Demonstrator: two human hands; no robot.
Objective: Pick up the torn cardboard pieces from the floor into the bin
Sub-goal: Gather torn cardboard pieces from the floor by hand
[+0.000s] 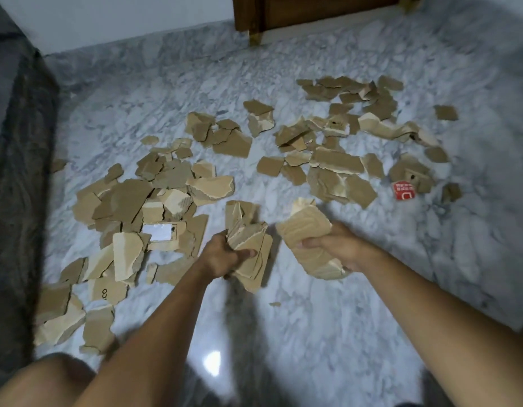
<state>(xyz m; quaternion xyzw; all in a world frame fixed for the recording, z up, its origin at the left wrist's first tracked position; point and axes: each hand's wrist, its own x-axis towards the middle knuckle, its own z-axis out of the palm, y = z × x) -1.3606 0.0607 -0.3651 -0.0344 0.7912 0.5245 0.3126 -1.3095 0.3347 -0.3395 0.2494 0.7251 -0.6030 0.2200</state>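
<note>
Torn brown cardboard pieces lie scattered over the grey-white marble floor [313, 318]. One heap [131, 201] spreads at the left and another heap [336, 136] at the upper right. My left hand [222, 255] is shut on a stack of several cardboard pieces [248, 245], held just above the floor in the middle. Beside it, my right hand [336, 248] grips a large pale cardboard piece [307, 239]. One floor piece at the left carries a white label [156, 232]. No bin is in view.
A small red carton scrap [404, 190] lies at the right among the pieces. A dark rug or furniture edge [16, 171] runs along the left. A wooden door or cabinet base [313, 13] stands at the far wall. My bare knee [48, 380] shows at the bottom left.
</note>
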